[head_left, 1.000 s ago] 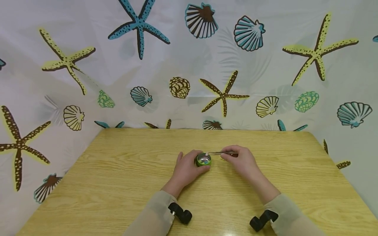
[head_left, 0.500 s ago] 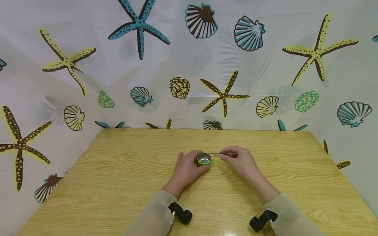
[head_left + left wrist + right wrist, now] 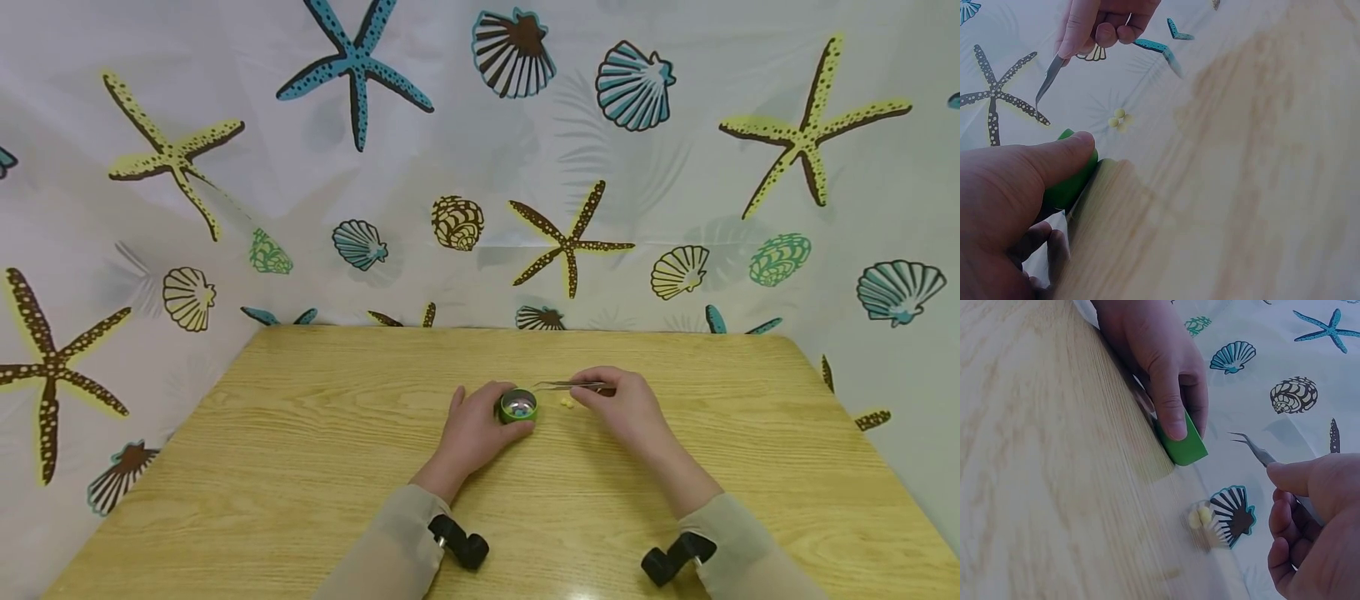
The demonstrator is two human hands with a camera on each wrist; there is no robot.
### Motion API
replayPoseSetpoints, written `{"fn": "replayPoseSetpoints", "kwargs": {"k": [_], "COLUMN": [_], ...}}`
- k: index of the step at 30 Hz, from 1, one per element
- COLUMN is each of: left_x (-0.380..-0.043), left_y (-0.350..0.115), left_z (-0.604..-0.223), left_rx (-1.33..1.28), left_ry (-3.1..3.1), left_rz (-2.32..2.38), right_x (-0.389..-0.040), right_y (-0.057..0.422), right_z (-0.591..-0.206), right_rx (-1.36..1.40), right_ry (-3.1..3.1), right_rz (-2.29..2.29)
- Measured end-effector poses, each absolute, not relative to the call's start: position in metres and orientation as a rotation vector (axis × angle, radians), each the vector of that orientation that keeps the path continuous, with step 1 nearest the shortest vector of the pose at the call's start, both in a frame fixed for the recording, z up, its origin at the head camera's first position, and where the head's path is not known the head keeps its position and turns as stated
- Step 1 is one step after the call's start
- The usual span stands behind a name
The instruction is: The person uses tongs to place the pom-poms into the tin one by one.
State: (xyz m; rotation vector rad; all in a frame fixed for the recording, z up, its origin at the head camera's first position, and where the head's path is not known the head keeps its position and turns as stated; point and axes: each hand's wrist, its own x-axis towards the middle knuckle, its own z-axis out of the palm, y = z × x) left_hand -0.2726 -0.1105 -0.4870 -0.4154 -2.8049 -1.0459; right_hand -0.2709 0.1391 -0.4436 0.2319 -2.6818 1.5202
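My left hand (image 3: 480, 429) grips a small green cup (image 3: 519, 419) on the table, thumb along the near side and fingers round the back. The cup's inside is shiny, with small bluish bits at the bottom. My right hand (image 3: 622, 404) pinches a pair of metal tweezers (image 3: 558, 385) with bent tips. In the right wrist view the tweezers (image 3: 1255, 450) have their tips slightly apart with nothing between them, just right of the cup (image 3: 1186, 447). Several small yellow beads (image 3: 567, 402) lie on the table between the cup and my right hand; they also show in the left wrist view.
The wooden table (image 3: 337, 400) runs back to a white curtain (image 3: 420, 167) printed with starfish and shells. Black wrist mounts (image 3: 459, 542) sit on both sleeves.
A small white thing at the tweezers' tips over the cup is gone from them. My right hand has drawn the tweezers right, off the cup, uncovering the yellow beads. The left hand stays put.
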Motion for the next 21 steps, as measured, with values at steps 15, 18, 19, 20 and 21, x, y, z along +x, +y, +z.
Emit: {"fn": "replayPoseSetpoints", "kwargs": {"k": [15,18,19,20,21], "left_x": [-0.271,-0.271,-0.271,-0.271,-0.271], "left_y": [-0.111,-0.110,-0.110,-0.110,-0.109], "left_z": [-0.485,-0.485,-0.485,-0.485,-0.485], "left_rx": [-0.420,-0.418,-0.418,-0.419,-0.420], "left_ry": [-2.795,-2.796,-2.796,-2.795,-2.795], "left_rz": [-1.049,-1.047,-1.048,-1.048,-1.048], "right_x": [-0.269,-0.270,-0.271,-0.272,-0.272], "right_y": [0.170,0.173,0.174,0.174,0.175], "right_z": [-0.445,-0.448,-0.449,-0.450,-0.451], "right_rx": [0.191,0.175,0.170,0.167,0.165], "right_ry": [-2.691,-2.699,-2.700,-2.700,-2.701], "right_rz": [1.572,1.577,1.580,1.579,1.574]}}
